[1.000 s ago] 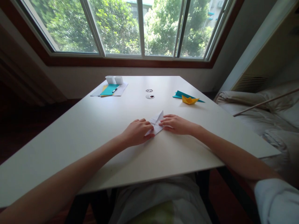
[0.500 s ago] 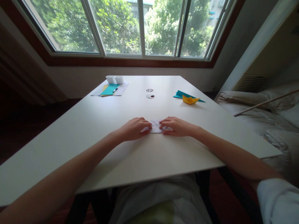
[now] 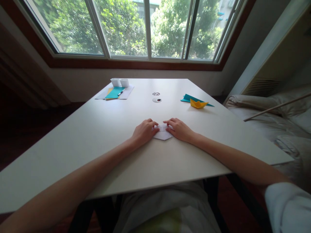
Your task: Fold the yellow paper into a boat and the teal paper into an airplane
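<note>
A small folded piece of white paper (image 3: 162,134) lies on the white table (image 3: 155,161) in front of me, a blunt point of it towards my body. My left hand (image 3: 145,130) grips its left side, thumb on top near the edge and fingers curled at the far side. On the right side my right hand (image 3: 179,130) does the same, its thumb on the paper and its index finger reaching along the far edge. Creases show across the paper between the two thumbs. The hands partly cover its side corners.
Beyond the hands lie two round stickers or discs (image 3: 156,100). To the right sit a yellow paper boat (image 3: 198,104) and a teal folded paper plane (image 3: 190,97). At the back left are teal paper (image 3: 115,93), a pen (image 3: 120,93) and two white paper boxes (image 3: 124,83).
The paper has been turned, so a blunt point now faces me instead of a straight edge. Both hands have shifted slightly away from me and angled inward.
</note>
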{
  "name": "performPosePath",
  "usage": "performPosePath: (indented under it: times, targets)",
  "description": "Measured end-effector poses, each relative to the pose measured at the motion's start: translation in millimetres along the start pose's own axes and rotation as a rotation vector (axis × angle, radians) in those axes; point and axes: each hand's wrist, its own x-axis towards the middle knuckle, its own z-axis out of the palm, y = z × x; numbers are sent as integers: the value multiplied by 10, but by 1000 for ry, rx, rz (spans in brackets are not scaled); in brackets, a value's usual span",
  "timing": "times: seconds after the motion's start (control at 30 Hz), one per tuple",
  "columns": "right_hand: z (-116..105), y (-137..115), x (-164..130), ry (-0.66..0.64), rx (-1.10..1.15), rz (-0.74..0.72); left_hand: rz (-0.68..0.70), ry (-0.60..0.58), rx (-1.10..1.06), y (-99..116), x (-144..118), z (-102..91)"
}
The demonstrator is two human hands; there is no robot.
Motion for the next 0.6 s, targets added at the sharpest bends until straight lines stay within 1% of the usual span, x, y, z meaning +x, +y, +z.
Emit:
performPosePath:
  times: [0.13, 0.27, 0.47, 0.6]
  targets:
    - [31, 32, 7, -71, -71, 45, 69, 18, 5, -21, -4, 66]
    - [29, 44, 18, -94, -43, 61, 95, 35, 3, -34, 10, 113]
    - [42, 52, 45, -61, 69, 113, 111, 26, 54, -25, 19, 120]
    - [40, 62, 54, -13, 155, 117, 89, 32, 8, -5, 18, 103]
